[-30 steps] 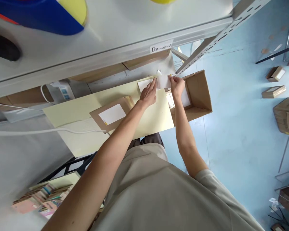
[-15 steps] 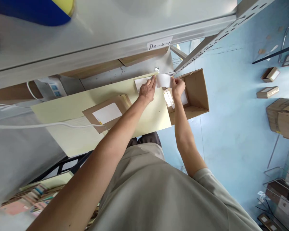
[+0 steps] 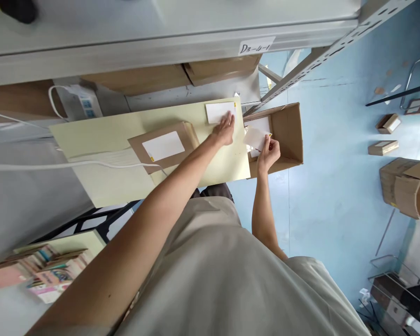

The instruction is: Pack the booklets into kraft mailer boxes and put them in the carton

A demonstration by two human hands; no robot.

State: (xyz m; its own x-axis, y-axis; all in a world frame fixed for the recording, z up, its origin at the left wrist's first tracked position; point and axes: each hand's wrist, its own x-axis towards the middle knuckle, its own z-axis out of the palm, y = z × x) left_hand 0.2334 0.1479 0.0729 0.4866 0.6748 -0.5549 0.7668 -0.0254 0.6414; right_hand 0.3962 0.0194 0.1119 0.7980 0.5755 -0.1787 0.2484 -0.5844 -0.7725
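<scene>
My left hand (image 3: 225,129) lies with its fingers outstretched on a white paper label (image 3: 217,112) with a small yellow corner mark, on the pale yellow tabletop (image 3: 224,161). Between thumb and fingers, my right hand (image 3: 269,154) pinches a thin white paper sheet (image 3: 255,136), also yellow at one corner. This sheet hangs over an open cardboard box (image 3: 289,135) beyond the table's right edge, with white papers inside. Left of my left hand, a closed brown parcel (image 3: 187,154) bears a white label (image 3: 163,146).
A grey metal shelf (image 3: 133,44) marked D3-4-1 runs above the table's far side, with cartons (image 3: 224,69) below. A white cable (image 3: 73,164) crosses the left side and the parcel. Books (image 3: 45,266) lie at lower left; several cartons (image 3: 404,184) stand on the blue floor.
My right hand has moved right and nearer to me with the paper sheet, away from my left hand. The sheet is now apart from the tabletop, over the box. The camera view has shifted.
</scene>
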